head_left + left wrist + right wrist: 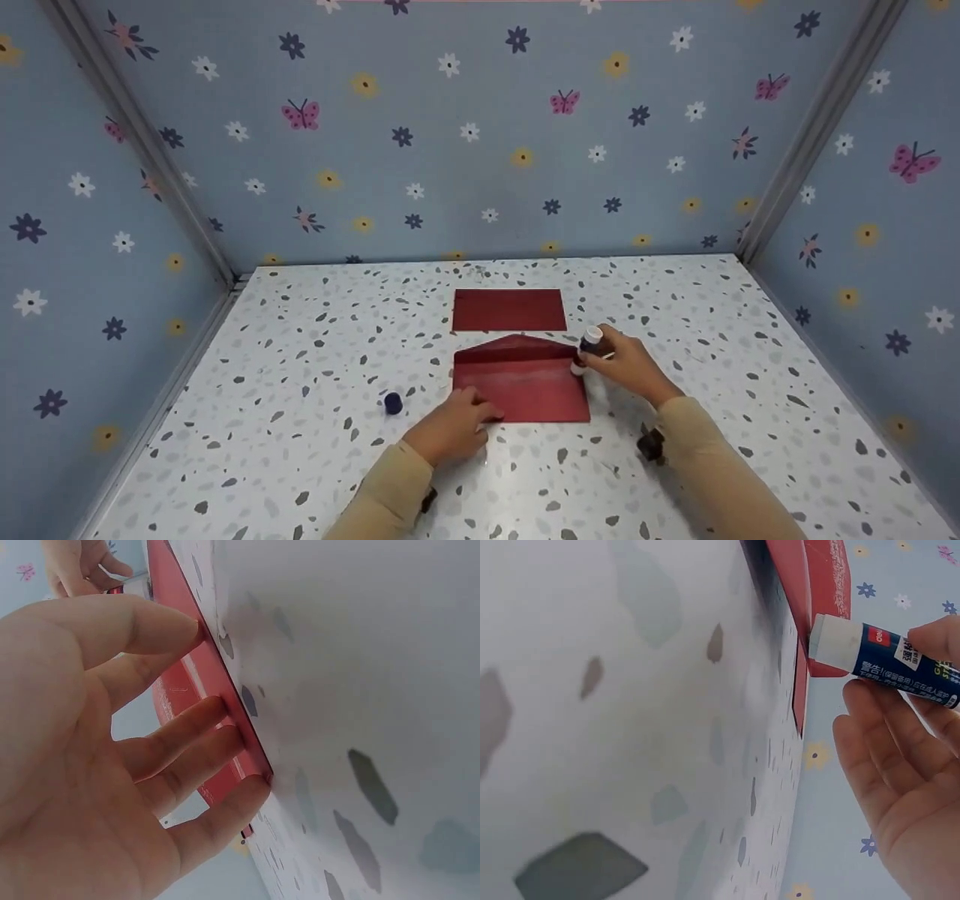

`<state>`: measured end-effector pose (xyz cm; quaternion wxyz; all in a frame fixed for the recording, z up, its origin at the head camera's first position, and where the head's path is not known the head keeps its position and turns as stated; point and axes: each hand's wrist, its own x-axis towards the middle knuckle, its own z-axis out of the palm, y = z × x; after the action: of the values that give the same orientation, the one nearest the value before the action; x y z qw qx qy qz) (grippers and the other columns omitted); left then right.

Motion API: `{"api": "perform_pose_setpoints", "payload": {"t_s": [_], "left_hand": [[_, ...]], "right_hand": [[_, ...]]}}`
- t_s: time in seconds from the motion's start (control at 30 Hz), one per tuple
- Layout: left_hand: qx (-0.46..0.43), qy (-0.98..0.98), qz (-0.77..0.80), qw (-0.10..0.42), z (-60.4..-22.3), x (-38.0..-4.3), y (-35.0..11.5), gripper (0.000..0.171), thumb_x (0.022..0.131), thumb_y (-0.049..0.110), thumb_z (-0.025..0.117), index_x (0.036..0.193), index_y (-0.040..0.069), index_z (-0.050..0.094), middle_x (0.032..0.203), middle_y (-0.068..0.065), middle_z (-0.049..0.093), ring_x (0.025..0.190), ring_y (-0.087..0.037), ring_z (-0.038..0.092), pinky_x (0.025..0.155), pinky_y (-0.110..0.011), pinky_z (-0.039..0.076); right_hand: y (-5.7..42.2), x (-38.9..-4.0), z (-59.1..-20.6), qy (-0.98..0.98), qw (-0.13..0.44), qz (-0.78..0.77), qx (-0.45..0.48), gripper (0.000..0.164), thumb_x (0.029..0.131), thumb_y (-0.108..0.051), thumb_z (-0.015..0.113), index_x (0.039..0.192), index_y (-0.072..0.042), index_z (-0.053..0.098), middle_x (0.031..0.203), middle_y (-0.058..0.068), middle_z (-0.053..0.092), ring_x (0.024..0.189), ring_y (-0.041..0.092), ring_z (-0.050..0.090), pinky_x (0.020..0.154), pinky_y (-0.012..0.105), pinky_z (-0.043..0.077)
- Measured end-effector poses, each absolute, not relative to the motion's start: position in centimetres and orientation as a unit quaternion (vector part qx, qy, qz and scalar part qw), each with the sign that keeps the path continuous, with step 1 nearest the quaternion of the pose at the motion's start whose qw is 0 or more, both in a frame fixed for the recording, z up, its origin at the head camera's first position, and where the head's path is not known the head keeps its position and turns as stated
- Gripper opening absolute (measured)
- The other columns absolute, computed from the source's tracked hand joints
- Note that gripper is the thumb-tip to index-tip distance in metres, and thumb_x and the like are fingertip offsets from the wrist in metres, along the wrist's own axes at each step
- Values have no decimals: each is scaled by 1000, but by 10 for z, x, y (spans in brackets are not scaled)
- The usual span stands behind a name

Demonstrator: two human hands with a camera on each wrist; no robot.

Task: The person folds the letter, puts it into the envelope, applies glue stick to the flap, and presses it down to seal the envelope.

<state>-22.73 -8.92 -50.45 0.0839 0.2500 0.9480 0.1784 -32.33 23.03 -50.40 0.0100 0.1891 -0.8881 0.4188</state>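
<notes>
A red envelope [536, 401] lies on the speckled table with its pointed flap [517, 344] raised on the far side. Whitish streaks run across it below the fold. My left hand [453, 426] rests its fingertips on the envelope's near left corner, the fingers spread along the edge in the left wrist view. With thumb and fingers, my right hand [631, 367] pinches a dark blue and white glue stick [909, 660]. Its white end meets the envelope at the right end of the flap fold.
A second, flat dark red envelope [510, 310] lies just beyond the first. The dark blue cap [393, 403] stands to the left of my left hand. Flower-patterned blue panels [465, 150] enclose the table at the back and both sides.
</notes>
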Motion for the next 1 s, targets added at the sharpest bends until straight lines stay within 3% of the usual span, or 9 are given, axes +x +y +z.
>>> {"api": "perform_pose_setpoints", "payload": {"t_s": [0.37,0.53,0.73,1.0], "left_hand": [[236,948,194,87,-506,-228,-87,33,95,15,65,128,19,68,124,-5,53,115,-23,50,95,-42,49],[224,954,186,74,-507,-233,-87,27,95,18,67,121,22,69,121,-4,55,112,-22,51,95,-43,49],[224,948,215,69,-506,-237,-90,16,96,18,64,111,21,68,114,0,56,105,-19,51,91,-41,49],[218,935,277,45,-502,-247,-94,13,97,21,61,105,20,71,101,7,57,94,-13,56,89,-39,50]], "right_hand": [[228,-320,-492,-879,20,457,135,34,95,-36,70,115,-13,56,98,8,68,91,22,66,74,39,53],[228,-320,-484,-860,13,494,125,43,93,-45,70,116,-12,56,95,8,68,91,22,67,76,45,53],[227,-319,-482,-809,-36,574,124,43,93,-37,73,119,-8,53,106,15,70,104,26,69,89,54,49],[222,-313,-475,-727,-76,667,146,41,96,-22,70,123,-2,46,129,27,51,111,30,65,95,37,52]]}}
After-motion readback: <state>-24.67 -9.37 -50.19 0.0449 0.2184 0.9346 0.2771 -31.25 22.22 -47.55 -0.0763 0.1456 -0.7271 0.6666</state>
